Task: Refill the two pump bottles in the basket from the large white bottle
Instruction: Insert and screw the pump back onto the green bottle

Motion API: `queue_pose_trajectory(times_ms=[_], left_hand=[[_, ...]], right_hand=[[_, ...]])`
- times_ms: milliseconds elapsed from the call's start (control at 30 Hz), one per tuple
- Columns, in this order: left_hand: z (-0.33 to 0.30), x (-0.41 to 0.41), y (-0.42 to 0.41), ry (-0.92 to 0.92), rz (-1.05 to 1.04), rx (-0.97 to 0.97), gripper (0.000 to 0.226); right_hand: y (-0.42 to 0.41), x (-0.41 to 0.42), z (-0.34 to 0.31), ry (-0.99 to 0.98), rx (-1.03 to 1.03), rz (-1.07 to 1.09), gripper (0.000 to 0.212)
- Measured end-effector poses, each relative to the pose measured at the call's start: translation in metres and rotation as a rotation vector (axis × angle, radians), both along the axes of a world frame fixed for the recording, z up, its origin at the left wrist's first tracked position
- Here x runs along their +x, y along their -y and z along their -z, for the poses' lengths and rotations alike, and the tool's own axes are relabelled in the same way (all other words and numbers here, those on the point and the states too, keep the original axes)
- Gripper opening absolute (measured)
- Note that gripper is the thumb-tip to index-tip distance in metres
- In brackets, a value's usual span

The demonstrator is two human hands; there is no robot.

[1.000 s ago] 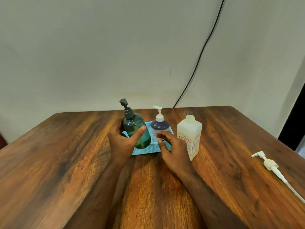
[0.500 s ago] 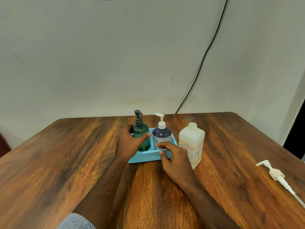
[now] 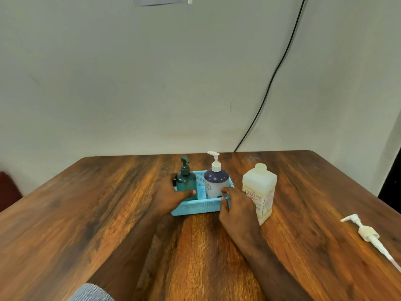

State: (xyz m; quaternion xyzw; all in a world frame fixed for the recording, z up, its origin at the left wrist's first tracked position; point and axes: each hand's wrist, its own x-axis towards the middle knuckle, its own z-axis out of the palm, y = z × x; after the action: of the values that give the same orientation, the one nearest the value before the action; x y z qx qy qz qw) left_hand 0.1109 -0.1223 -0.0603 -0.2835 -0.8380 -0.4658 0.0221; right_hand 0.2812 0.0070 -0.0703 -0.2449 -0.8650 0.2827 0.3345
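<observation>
On the table (image 3: 108,213), upright green pump bottle (image 3: 185,185), nozzle seemingly leftward.

A plain indoor room, likely a home or small office: a wooden table (image 3: 86,213) stands against a bare off-white wall (image 3: 152,72), with a black cable (image 3: 280,64) trailing down at right toward the tabletop's far edge.

From the blue basket (image 3: 201,206), the way toward three o'clock is blocked by the large white bottle (image 3: 260,192) just beside it, with a loose pump (image 3: 366,232) lying farther toward four o'clock, while bare wooden table (image 3: 86,213) lies open toward nine and six o'clock.
</observation>
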Motion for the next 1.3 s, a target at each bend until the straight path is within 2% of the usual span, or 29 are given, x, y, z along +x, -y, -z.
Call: queue_pose_trajectory(times_ms=[133,267,400,567,667,800,933,1033,1100,1167,1300], left_hand=[[0.001,-0.002,0.011,-0.011,0.014,-0.033,0.078],[0.002,0.002,0.019,-0.019,-0.016,0.000,0.082],[0.000,0.011,0.014,-0.044,-0.112,-0.008,0.081],[-0.004,0.018,0.003,-0.124,-0.244,0.001,0.080],[-0.007,0.020,0.000,-0.112,-0.241,0.011,0.070],[-0.007,0.014,0.001,-0.125,-0.158,0.012,0.058],[-0.011,0.003,0.010,-0.062,-0.067,-0.056,0.061],[-0.012,-0.001,0.018,-0.029,-0.019,-0.088,0.075],[-0.010,0.001,0.023,-0.001,0.000,-0.061,0.077],[-0.009,0.004,0.028,0.011,0.006,-0.030,0.065],[-0.005,0.007,0.038,0.080,-0.125,0.009,0.059]], right_hand=[[-0.002,0.002,-0.002,0.014,0.001,0.038,0.036],[0.002,0.002,-0.006,-0.042,-0.008,0.062,0.042],[0.007,-0.014,-0.012,-0.107,0.045,0.035,0.061],[0.004,-0.046,-0.021,0.060,0.093,0.099,0.094],[-0.004,-0.056,-0.026,0.126,0.131,0.142,0.086],[-0.017,-0.061,-0.034,0.150,0.046,0.069,0.078],[-0.029,-0.061,-0.046,0.121,-0.165,-0.126,0.069],[-0.037,-0.058,-0.058,0.118,-0.293,-0.220,0.052],[-0.035,-0.058,-0.059,0.144,-0.286,-0.260,0.053],[-0.028,-0.061,-0.052,0.151,-0.227,-0.234,0.065],[-0.020,-0.063,-0.050,0.080,-0.128,-0.151,0.067]])
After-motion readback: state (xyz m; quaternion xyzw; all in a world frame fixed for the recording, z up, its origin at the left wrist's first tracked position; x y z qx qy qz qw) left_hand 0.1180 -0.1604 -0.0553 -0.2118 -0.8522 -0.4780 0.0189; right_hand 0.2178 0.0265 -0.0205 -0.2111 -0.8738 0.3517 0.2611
